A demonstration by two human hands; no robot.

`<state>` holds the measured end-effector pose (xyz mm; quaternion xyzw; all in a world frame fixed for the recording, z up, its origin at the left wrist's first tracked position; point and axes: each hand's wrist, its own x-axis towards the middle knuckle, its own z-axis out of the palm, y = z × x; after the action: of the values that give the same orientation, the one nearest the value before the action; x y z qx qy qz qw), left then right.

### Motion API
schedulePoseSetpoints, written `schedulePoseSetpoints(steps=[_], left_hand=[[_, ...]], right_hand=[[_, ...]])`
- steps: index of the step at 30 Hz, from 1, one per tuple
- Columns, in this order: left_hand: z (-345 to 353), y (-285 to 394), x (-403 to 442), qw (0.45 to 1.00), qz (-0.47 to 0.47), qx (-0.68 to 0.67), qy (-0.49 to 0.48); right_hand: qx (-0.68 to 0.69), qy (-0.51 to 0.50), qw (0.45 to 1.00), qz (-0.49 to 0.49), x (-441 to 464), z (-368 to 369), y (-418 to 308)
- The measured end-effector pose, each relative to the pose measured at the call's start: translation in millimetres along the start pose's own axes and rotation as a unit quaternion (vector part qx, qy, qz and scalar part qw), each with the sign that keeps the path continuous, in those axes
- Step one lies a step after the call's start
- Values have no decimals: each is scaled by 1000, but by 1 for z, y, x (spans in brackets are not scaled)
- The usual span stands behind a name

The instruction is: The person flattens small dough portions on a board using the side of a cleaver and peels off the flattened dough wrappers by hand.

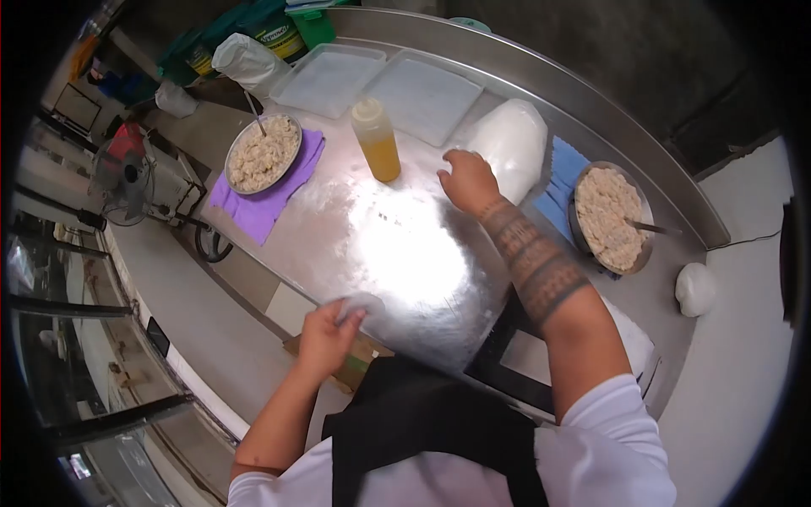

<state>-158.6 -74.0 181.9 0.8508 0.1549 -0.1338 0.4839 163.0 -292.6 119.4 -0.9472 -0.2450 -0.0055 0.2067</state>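
My left hand [328, 342] is closed on a thin, soft white piece [361, 306] at the near left edge of the metal table [338, 228]. My right hand [470, 181], with curled fingers, is over the far part of the table, beside a large smooth white mound [512, 145]. Something small and pale shows at its fingertips, too unclear to name. A squeeze bottle [377, 142] of yellow liquid stands upright to the left of my right hand.
A bowl of pale chunky mixture [263, 155] with a spoon lies on a purple cloth [253, 221]. A second such bowl [610, 218] sits right, by a blue cloth [559, 190]. Translucent trays [329, 80] line the back. A white ball [695, 289] is far right.
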Motion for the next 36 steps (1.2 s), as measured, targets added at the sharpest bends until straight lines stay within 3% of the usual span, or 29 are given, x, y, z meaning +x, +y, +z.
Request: schedulePoseSetpoints(steps=[1, 4, 5, 7, 10, 11, 13, 16, 19, 22, 25, 27, 33, 36], left_hand=[[0, -3, -1, 978, 81, 188, 37], [-26, -5, 3, 939, 208, 274, -25], [-37, -6, 4, 936, 227, 268, 3], [-63, -13, 7, 928, 266, 253, 57], [-92, -49, 17, 972, 122, 69, 189], [-102, -57, 24, 973, 63, -85, 206], [-118, -62, 34, 897, -65, -379, 219], [-114, -51, 45, 846, -78, -504, 154], [-92, -37, 65, 866, -53, -492, 70], [-59, -16, 84, 921, 9, -385, 63], [-35, 4, 100, 944, 60, -322, -30], [-16, 19, 109, 965, 101, -241, -35], [49, 78, 117, 960, 228, -118, -116], [93, 116, 99, 948, 279, -81, -132]], right_hand=[[-59, -7, 998, -7, 22, 8, -4], [-136, 53, 989, -31, 72, 57, 6], [-175, 133, 974, -51, 83, 85, 17], [-173, 43, 984, -9, 98, 90, 16], [-186, -72, 980, 22, 109, 82, 13], [-192, -107, 975, 27, 111, 74, 11], [-165, -31, 986, 20, 117, 67, 12], [-153, 56, 987, -10, 127, 18, 14], [-149, 118, 982, -22, 111, -63, 21], [-160, 162, 974, -2, 65, -131, 44], [-167, 251, 953, 13, -12, -189, 84], [-197, 256, 946, 29, -76, -232, 117], [-255, 298, 916, 92, -303, -340, 220], [23, 302, 918, 256, -402, -365, 238]])
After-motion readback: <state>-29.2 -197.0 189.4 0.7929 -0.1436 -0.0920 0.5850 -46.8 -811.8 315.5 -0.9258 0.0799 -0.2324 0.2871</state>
